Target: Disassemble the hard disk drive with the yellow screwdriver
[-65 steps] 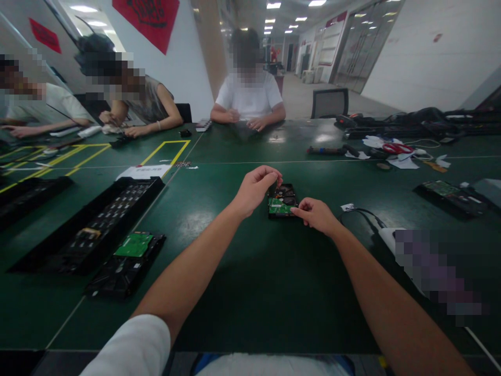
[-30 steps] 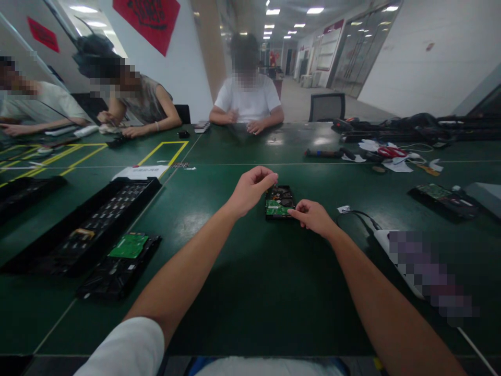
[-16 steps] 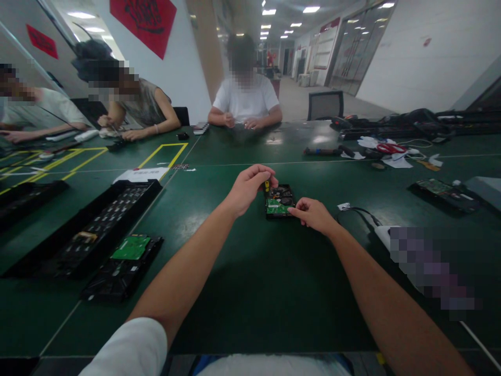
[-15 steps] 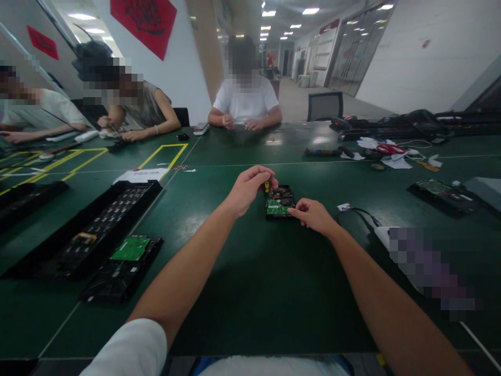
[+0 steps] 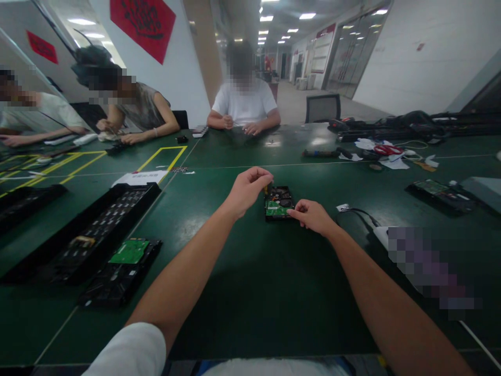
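Hands first: I count two, both bare, reaching in over a smooth green table (image 5: 250, 282) crossed by thin pale seams. Drives come to three. One drive (image 5: 277, 209) lies between the hands, just right of the left hand (image 5: 250, 190) and at the fingertips of the right hand (image 5: 313, 215). A second drive (image 5: 128, 250) sits near on the left and a third drive (image 5: 440, 194) farther off on the right, well apart from either hand.

Each drive is a dark, flat oblong with a green circuit board. The middle one has its board at the near end, and round dark shapes at the far end. Two long black trays (image 5: 131, 220) are on the left; the fuller view of one shows raised walls and rows of small pale patches inside.

I read the left hand as pinching a slim tool (image 5: 267, 191) upright over the drive's far left corner; the fingers cover most of it, leaving a bit of yellow in sight, and I cannot tell whether its tip touches. The right hand has its thumb and forefinger gripping the drive's near right edge, other fingers curled under. The drive rests flat on the table.

On the far side I count three people (image 5: 245, 102) seated, and one mesh-backed chair (image 5: 323, 108). Crumpled white paper (image 5: 395, 161) lies far right.
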The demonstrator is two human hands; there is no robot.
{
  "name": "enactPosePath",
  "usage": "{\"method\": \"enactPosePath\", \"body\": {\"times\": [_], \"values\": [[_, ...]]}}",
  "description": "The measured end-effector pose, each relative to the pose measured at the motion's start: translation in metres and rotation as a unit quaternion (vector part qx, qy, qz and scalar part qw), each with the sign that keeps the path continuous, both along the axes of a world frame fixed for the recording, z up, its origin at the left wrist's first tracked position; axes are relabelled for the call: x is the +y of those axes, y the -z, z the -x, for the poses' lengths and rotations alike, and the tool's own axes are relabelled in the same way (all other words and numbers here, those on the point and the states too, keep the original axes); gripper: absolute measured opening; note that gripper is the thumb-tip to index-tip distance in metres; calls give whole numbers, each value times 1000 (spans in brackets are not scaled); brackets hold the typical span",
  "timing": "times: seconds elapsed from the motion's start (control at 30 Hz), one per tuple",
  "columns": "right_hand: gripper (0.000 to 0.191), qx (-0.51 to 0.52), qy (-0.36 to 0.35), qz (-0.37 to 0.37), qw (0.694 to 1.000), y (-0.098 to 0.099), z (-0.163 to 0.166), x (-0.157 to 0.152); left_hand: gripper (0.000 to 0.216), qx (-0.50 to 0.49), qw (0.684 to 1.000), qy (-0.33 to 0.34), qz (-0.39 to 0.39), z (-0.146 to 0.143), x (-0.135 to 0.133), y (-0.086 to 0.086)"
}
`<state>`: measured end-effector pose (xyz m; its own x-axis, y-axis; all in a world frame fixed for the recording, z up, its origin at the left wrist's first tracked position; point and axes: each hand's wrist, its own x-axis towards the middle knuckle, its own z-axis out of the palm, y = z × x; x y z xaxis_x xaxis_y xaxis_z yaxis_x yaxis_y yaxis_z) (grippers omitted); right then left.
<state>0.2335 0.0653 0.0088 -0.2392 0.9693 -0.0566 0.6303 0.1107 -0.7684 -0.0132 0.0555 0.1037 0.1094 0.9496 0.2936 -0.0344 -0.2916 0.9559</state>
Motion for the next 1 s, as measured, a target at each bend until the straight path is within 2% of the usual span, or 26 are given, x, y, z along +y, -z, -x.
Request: {"method": "enactPosePath", "body": {"times": [0.17,0.3,0.5,0.57,0.87,0.93,1.0], "values": [[39,-6,-9,0,1000,-4,0,-1,13,-62,997,26,23,-4,-4,-3],[39,-12,-6,-1,1000,-4,0,-2,14,-56,998,30,13,-4,-3,-1],[41,-10,-8,-4,1000,-1,-1,0,18,12,998,-54,-11,0,3,4],[41,-10,-9,-3,1000,-2,-1,0,16,6,998,-59,-13,1,4,4],[38,-8,-12,-16,1000,-3,0,-1,14,-111,991,54,46,-4,0,3],[38,-6,-11,-19,1000,-4,1,-2,15,-105,992,53,45,-4,-2,2],[38,-7,-8,-19,1000,-5,2,-3,15,-62,997,39,13,-3,-2,1]]}}
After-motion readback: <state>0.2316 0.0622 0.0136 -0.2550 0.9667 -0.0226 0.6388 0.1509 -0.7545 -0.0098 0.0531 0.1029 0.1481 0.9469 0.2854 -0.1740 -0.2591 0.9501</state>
